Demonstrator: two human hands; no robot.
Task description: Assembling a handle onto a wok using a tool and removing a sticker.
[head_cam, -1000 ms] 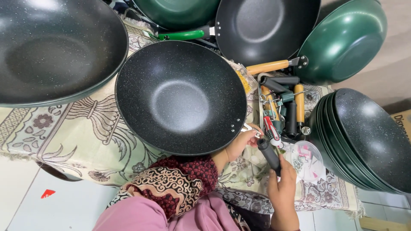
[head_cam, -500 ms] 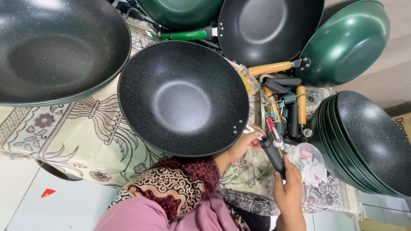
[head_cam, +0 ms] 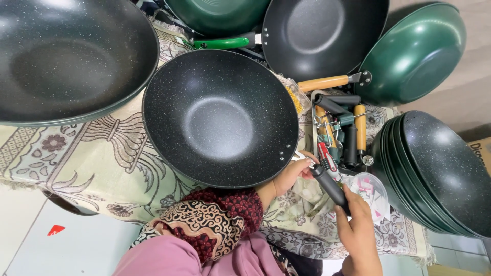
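A black speckled wok lies on the patterned cloth in front of me. My left hand grips the small metal bracket at the wok's lower right rim, under the pan's edge. My right hand is closed around a black handle, whose tip meets the bracket beside my left fingers. A patterned sleeve covers my left forearm.
A tray of spare handles and tools sits right of the wok. A stack of dark pans stands at the right, a large pan at the left, other pans and a green pan behind. A clear bag lies by my right hand.
The wok and my hands have barely shifted in view. My right hand has brought the black handle slightly closer to the bracket.
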